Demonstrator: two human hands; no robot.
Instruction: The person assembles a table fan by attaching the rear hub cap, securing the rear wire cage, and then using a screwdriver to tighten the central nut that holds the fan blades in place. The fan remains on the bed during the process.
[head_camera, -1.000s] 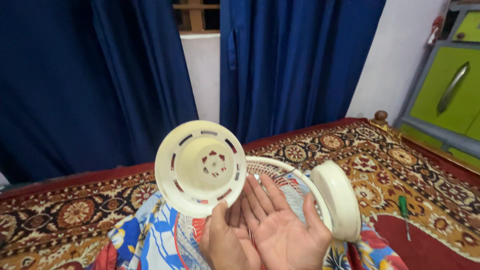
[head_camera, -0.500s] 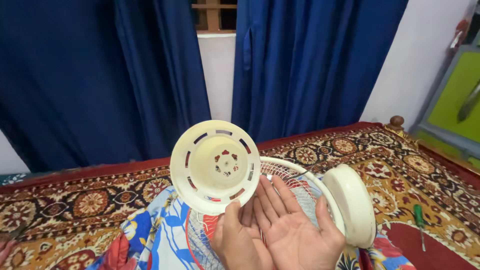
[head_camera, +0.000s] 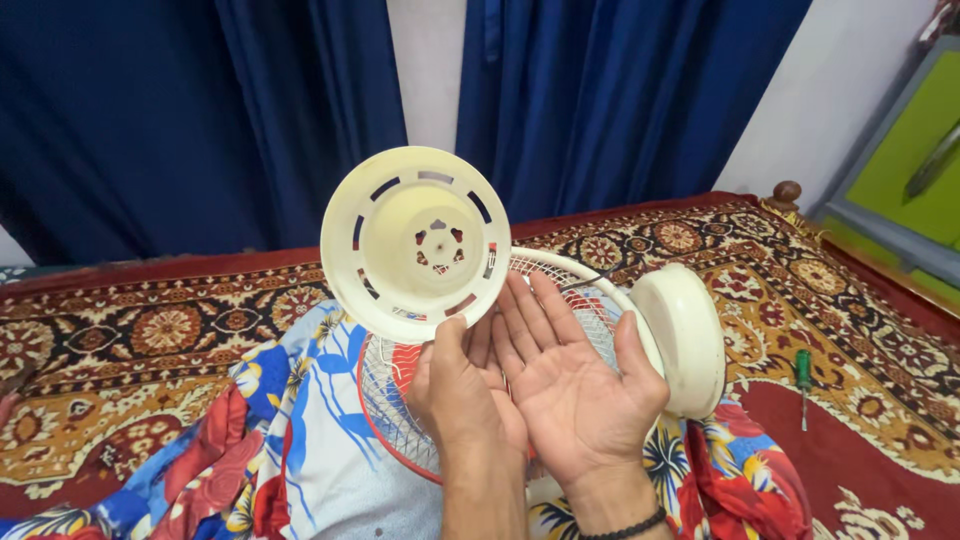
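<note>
My left hand (head_camera: 462, 398) grips the lower rim of a cream, bowl-shaped plastic fan cover (head_camera: 415, 243) with slots around its wall, held up with its hollow side toward me. My right hand (head_camera: 572, 382) is open, palm up, right beside it, fingers touching the cover's lower right edge. Behind both hands lies a round wire fan guard (head_camera: 398, 410) with a white and red rim, and a cream round fan base (head_camera: 685, 335) stands on edge to the right.
A patterned red and brown bedcover (head_camera: 150, 340) spans the bed, with flowery blue and red cloth (head_camera: 290, 450) under the guard. A green-handled screwdriver (head_camera: 802, 385) lies at right. Dark blue curtains (head_camera: 620, 100) hang behind; a green cabinet (head_camera: 915, 160) stands far right.
The fan cover has risen in view and the view has tipped down, showing more of my forearms and the cloth. My right hand stays open beside it.
</note>
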